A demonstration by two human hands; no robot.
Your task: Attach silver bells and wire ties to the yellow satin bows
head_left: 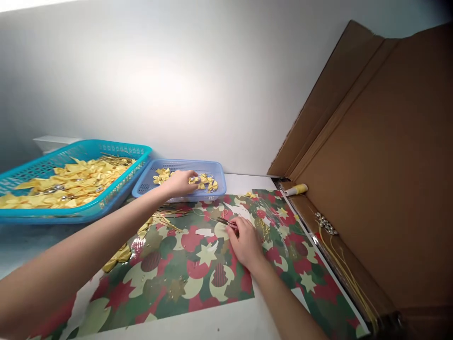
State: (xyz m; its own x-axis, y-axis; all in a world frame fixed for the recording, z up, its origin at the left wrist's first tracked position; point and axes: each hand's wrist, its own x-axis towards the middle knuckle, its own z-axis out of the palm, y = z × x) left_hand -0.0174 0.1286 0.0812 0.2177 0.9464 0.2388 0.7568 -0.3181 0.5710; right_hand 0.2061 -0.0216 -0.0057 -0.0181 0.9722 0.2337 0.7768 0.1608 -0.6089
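A white table set against a plain pale wall carries a glossy sheet of wrapping paper printed with red, green and cream stars and trees. Nearest, both bare forearms run up from the lower edge of the view. The right hand lies palm down on the paper, wrist low, its fingers curled together and pinching a thin dark tool with gold thread at the fingertips; what exactly the tool is cannot be told. To the right a large brown cardboard box stands open with its flap raised, flat and matte, with loose yellow cords and a small cluster of silver beads along its lower flap and a yellow thread spool at its far corner. A few crumpled gold ribbon pieces lie on the paper's left side. Farther off, the left arm stretches long and straight, and the left hand reaches into a small blue plastic mesh basket, fingers bent down and closed loosely over small yellow satin bows lying inside. Beside it to the left sits a larger teal mesh basket heaped with yellow bows.
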